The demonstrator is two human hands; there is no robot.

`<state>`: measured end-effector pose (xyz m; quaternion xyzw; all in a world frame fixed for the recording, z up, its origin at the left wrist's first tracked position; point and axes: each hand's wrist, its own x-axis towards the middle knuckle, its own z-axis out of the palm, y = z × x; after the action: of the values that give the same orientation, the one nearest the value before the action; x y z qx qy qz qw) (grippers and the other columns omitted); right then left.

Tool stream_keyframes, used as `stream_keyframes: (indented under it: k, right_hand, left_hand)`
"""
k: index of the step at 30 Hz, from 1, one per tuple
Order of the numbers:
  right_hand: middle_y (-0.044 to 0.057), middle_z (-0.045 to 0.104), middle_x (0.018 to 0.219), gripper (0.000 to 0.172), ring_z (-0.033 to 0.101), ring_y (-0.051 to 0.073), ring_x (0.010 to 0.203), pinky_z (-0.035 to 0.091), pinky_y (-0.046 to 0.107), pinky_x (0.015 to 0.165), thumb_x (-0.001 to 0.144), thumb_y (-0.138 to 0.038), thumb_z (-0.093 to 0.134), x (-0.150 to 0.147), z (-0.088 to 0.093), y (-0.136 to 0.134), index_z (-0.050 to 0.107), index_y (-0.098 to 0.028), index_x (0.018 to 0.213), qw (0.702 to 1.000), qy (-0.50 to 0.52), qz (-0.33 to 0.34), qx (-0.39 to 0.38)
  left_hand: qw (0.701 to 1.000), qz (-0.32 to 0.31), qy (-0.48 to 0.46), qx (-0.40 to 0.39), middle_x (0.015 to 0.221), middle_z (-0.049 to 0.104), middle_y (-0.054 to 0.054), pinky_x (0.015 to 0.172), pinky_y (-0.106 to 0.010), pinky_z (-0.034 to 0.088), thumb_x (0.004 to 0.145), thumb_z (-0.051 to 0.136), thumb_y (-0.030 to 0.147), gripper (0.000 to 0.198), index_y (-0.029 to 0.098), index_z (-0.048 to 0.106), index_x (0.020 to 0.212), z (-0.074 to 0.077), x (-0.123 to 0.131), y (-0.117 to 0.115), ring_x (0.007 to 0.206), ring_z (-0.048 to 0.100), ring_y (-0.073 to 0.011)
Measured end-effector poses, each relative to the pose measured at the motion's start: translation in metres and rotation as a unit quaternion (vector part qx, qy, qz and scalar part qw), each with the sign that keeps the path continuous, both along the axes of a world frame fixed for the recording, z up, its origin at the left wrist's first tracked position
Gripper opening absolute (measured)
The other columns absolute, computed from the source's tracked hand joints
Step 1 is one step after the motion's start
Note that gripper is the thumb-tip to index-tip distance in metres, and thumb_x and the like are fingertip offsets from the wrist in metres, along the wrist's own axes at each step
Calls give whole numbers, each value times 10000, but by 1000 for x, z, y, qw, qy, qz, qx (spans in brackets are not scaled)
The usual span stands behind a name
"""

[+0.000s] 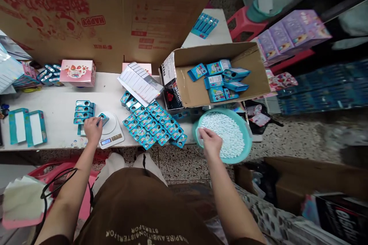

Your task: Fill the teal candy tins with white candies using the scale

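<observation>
My left hand point(93, 128) is closed on a small blue box point(103, 118) at the left side of a white kitchen scale point(116, 138), whose display is lit but unreadable. Just behind that hand lies a short stack of similar blue boxes point(83, 109). On the other side, my right hand point(211, 141) is over the left part of a turquoise basin point(247, 143) full of small pale candies point(227, 132). Its fingers are pinched together; what they hold, if anything, cannot be made out. Between the hands, several blue boxes with round openings point(152, 122) lie in rows on the table.
A cardboard box point(186, 84) holding several blue boxes stands behind the basin. Paper sheets point(140, 84) lean over the rows. Two blue trays point(36, 128) lie at left, near a pink strawberry box point(77, 72). A large carton point(109, 19) blocks the back.
</observation>
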<state>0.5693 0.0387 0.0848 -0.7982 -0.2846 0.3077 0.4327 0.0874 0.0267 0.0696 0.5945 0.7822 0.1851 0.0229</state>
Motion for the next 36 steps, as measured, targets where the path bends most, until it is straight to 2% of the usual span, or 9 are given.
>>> stream_keyframes:
  k: [3, 6, 10, 12, 14, 18, 26, 32, 36]
  right_hand:
    - [40, 680, 694, 406, 515, 116, 535, 429, 261, 522, 573, -475, 695, -89, 17, 11, 718, -140, 803, 994, 42, 96, 10]
    - [23, 677, 678, 348, 531, 124, 555, 435, 263, 546, 605, -447, 695, -183, 20, 21, 718, -157, 795, 977, 104, 183, 12]
    - [18, 681, 709, 254, 572, 139, 610, 460, 267, 598, 634, -393, 693, -294, 6, 30, 716, -182, 773, 939, 156, 307, 16]
    - [22, 678, 716, 228, 569, 138, 611, 459, 267, 608, 649, -380, 684, -334, -5, 33, 714, -182, 759, 921, 138, 365, 19]
    - [27, 672, 722, 216, 562, 137, 613, 458, 266, 618, 665, -380, 674, -362, -16, 36, 711, -184, 746, 906, 103, 411, 19]
    - [30, 662, 741, 203, 555, 138, 626, 457, 270, 650, 707, -387, 650, -385, -33, 42, 706, -200, 761, 880, 7, 474, 8]
    - [49, 646, 769, 131, 567, 175, 702, 441, 304, 730, 763, -275, 615, -391, -42, 41, 714, -219, 830, 827, -144, 544, 4]
    - [39, 630, 760, 145, 556, 168, 675, 443, 297, 708, 741, -277, 652, -392, -41, 41, 710, -216, 860, 822, -147, 551, -10]
    - [47, 619, 807, 183, 533, 149, 633, 447, 294, 699, 737, -313, 664, -392, -38, 42, 700, -203, 879, 829, -135, 543, -9]
  left_hand:
    - [1000, -28, -5, -6, 876, 621, -93, 770, -364, 359, 843, 463, 377, 301, 197, 695, 912, -5, -7, 5, 881, 497, -249]
    - [998, -60, -25, 1, 898, 604, -96, 787, -365, 366, 842, 476, 394, 308, 208, 675, 986, -8, -16, 4, 903, 493, -253]
    - [994, -67, -79, 22, 942, 593, -95, 847, -367, 375, 847, 484, 399, 327, 206, 625, 1071, -7, -32, -10, 945, 492, -249]
    - [993, -61, -102, 23, 947, 595, -91, 868, -371, 379, 849, 488, 395, 320, 202, 614, 1071, -7, -39, -21, 952, 494, -244]
    - [990, -63, -122, 19, 954, 599, -88, 880, -372, 386, 849, 496, 384, 310, 202, 606, 1074, -9, -44, -33, 958, 493, -238]
    - [984, -77, -162, 11, 969, 604, -84, 879, -373, 406, 846, 508, 351, 286, 207, 600, 1075, -17, -49, -53, 971, 494, -234]
    - [973, -66, -223, 7, 963, 598, -78, 881, -377, 419, 853, 496, 317, 265, 218, 599, 1076, -32, -53, -64, 974, 502, -225]
    - [969, -75, -236, 8, 973, 597, -75, 883, -376, 421, 855, 493, 317, 266, 220, 599, 1079, -36, -57, -64, 976, 501, -225]
    - [967, -77, -241, 9, 991, 603, -80, 887, -380, 419, 853, 495, 308, 267, 216, 596, 1082, -34, -59, -62, 986, 502, -227]
